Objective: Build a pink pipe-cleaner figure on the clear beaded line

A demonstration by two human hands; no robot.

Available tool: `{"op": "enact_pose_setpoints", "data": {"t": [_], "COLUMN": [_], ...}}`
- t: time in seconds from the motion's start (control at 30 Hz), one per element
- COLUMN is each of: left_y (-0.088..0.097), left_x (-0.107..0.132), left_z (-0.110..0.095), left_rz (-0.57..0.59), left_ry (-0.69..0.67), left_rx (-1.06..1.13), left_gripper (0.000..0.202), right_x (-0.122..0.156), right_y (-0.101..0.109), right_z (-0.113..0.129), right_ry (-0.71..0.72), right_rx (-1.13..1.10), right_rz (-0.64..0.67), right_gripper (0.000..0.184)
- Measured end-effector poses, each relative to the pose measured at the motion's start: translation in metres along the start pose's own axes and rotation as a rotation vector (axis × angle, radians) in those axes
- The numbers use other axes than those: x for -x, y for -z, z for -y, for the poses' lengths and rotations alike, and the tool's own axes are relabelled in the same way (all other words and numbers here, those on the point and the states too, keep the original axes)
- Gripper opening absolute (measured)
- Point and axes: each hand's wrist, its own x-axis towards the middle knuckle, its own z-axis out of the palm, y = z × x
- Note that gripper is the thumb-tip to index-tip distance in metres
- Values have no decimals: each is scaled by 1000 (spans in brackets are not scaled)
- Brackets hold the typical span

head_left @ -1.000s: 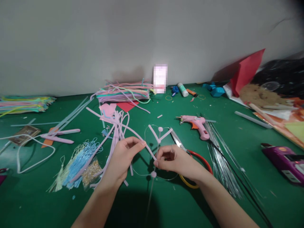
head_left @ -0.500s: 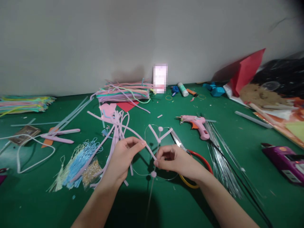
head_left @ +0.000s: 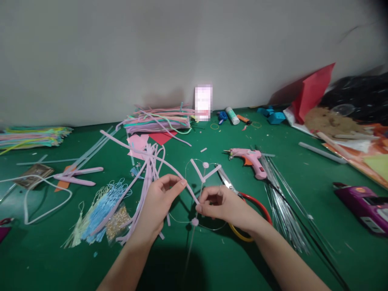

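Note:
My left hand [head_left: 165, 196] pinches a long pink pipe cleaner [head_left: 133, 148] partway along its length. The near end of that pipe cleaner is held between the fingertips of my right hand [head_left: 216, 203]. Under and around my hands is a thin clear wire frame [head_left: 178, 221] with a rounded outline and a stem toward me. A pink V-shaped piece [head_left: 203, 178] sits at its top, and small pink balls [head_left: 195, 222] are on the wire. Scissors [head_left: 251, 197] with red and yellow handles lie beneath my right wrist. Loose pink pipe cleaners [head_left: 148, 173] lie beside my left hand.
A pink glue gun [head_left: 247, 155] lies at right, its black cord crossing a bundle of wires [head_left: 281, 202]. Blue tassels [head_left: 104, 210] and a bag of beads [head_left: 118, 220] are at left. Bundled pipe cleaners [head_left: 157, 121] and a lit screen [head_left: 203, 101] stand by the wall.
The far end of the pink pipe cleaner has swung left and up. Both hands keep their pinch almost in place; the view has shifted slightly.

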Motion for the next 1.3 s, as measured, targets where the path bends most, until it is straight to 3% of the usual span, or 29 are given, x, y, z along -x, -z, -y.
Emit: {"op": "enact_pose_setpoints", "data": {"t": [0.4, 0.6, 0.67, 0.73, 0.8, 0.87, 0.93, 1.07, 1.3], "left_y": [1, 4, 5, 6, 6, 7, 7, 7, 9], "left_x": [-2, -3, -3, -3, -4, -3, -2, 2, 7], "left_z": [0, 1, 2, 2, 2, 2, 0, -2, -7], "left_rz": [27, -24, -33, -37, -36, -39, -37, 47, 238], "left_ry": [21, 3, 21, 40, 43, 41, 35, 3, -169], "left_rx": [-15, 12, 50, 86, 110, 122, 133, 167, -71], "left_gripper": [18, 19, 21, 23, 23, 23, 21, 19, 25], "right_x": [-1, -1, -3, -4, -4, -3, -2, -3, -2], "right_y": [0, 2, 2, 1, -1, -5, -11, -22, -20], "right_z": [-3, 2, 1, 1, 1, 2, 4, 6, 10], "right_ry": [-11, 14, 89, 213, 362, 463, 450, 303, 313], "right_rx": [14, 32, 70, 190, 343, 424, 381, 171, -35], "right_rz": [2, -46, -189, -467, -740, -821, -708, -404, -242], "right_gripper": [21, 27, 38, 47, 42, 26, 18, 28, 32]}}
